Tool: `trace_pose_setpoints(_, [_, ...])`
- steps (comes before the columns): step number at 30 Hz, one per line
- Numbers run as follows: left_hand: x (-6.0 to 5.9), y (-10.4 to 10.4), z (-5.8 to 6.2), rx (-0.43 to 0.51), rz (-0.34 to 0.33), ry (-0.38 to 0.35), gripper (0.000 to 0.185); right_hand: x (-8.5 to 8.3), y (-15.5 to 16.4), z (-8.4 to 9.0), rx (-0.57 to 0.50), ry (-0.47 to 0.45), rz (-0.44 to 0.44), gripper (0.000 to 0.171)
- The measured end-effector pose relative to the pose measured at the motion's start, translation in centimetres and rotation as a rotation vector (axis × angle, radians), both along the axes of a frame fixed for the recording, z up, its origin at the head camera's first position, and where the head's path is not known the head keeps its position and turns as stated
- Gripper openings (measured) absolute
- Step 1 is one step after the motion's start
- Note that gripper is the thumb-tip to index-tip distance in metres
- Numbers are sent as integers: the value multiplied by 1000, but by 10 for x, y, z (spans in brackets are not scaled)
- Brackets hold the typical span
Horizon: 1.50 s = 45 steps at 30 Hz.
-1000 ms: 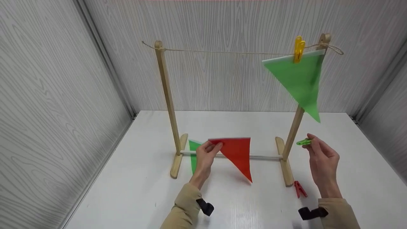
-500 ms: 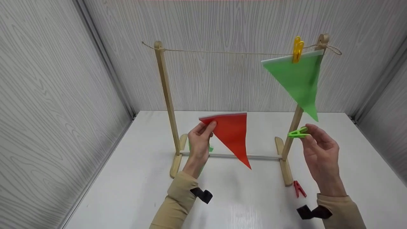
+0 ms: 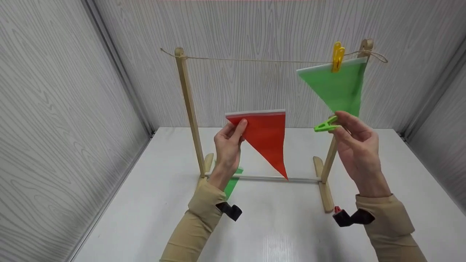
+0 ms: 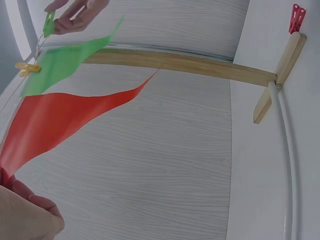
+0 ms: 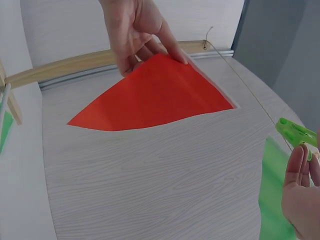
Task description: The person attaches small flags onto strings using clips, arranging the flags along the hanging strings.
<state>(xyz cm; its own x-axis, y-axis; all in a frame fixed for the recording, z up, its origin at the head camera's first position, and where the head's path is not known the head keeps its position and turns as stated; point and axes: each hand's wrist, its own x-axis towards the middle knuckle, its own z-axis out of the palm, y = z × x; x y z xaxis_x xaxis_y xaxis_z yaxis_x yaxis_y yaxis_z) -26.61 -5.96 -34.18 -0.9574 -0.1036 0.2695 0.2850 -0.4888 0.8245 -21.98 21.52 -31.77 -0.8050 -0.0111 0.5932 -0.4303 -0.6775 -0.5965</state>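
My left hand (image 3: 228, 145) pinches the top left corner of a red triangular flag (image 3: 267, 140), held up in the air between the posts of a wooden stand (image 3: 189, 109). My right hand (image 3: 351, 140) pinches a green clothespin (image 3: 325, 126) just right of the flag. Above runs a string (image 3: 255, 60) between the posts. A green flag (image 3: 336, 85) hangs from it at the right, fixed by a yellow clothespin (image 3: 337, 56). The wrist views show the red flag (image 4: 55, 120) (image 5: 155, 97), the left hand (image 5: 132, 27) on it, and the green clothespin (image 5: 296, 132).
A second green flag (image 3: 231, 183) lies on the white table (image 3: 284, 229) behind my left forearm. A red clothespin (image 4: 297, 16) lies by the stand's right foot (image 3: 324, 193). Grey wood-grain walls close the table in on three sides.
My left hand has lifted the red flag from just above the table to mid-height. My right hand has risen with the green clothespin and moved left toward the flag.
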Motion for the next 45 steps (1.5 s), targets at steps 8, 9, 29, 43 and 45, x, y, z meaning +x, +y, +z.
trace_pose_setpoints(8, [-10, 1, 23, -20, 43, 50, 27, -16, -16, 37, 76, 31, -43, 30])
trace_pose_setpoints(9, [-12, 1, 25, -20, 49, 60, 27, -18, -19, 41, 94, 46, -59, 30])
trace_pose_setpoints(29, [-35, 6, 53, -54, 68, 137, 33, -55, -61, 102, 250, 92, -296, 22])
trace_pose_setpoints(43, [-42, 11, 69, -48, 61, 181, 28, -66, -78, 123, 337, 38, -389, 21])
trace_pose_setpoints(45, [-42, 12, 71, -45, 59, 173, 28, -67, -79, 124, 341, 15, -386, 21])
